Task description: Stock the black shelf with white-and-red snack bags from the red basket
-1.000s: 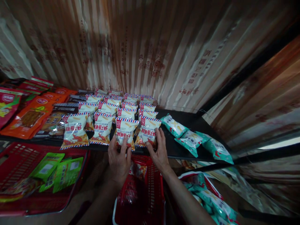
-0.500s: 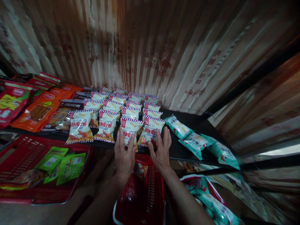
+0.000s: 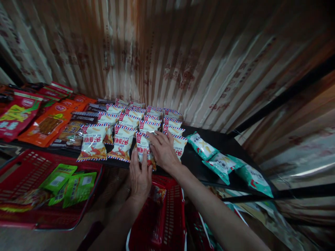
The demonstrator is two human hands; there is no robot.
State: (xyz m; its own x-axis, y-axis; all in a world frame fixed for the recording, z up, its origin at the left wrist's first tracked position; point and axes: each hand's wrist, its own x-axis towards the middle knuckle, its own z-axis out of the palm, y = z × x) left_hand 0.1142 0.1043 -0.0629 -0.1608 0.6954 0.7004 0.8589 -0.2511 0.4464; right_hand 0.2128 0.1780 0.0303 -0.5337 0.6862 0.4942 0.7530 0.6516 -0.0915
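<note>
White snack bags with red lettering and striped red-and-blue edges stand in rows on the black shelf. My left hand rests its outstretched fingers on the lower front of one front-row snack bag. From the right, my right hand reaches across to the upper right side of that same bag, fingers extended and slightly apart; their tips partly overlap it. Behind my right hand, another front-row snack bag is partly covered. Neither hand is wrapped around a bag.
Green snack bags lie at the shelf's right end; orange packets and dark packets stand left. Below are a red basket and another red basket holding bright green packets. A black post slants at right.
My right hand has moved left and up from the rightmost front bag to the top of the bag beside it. My left hand stays at that bag's lower front. The view has shifted slightly.
</note>
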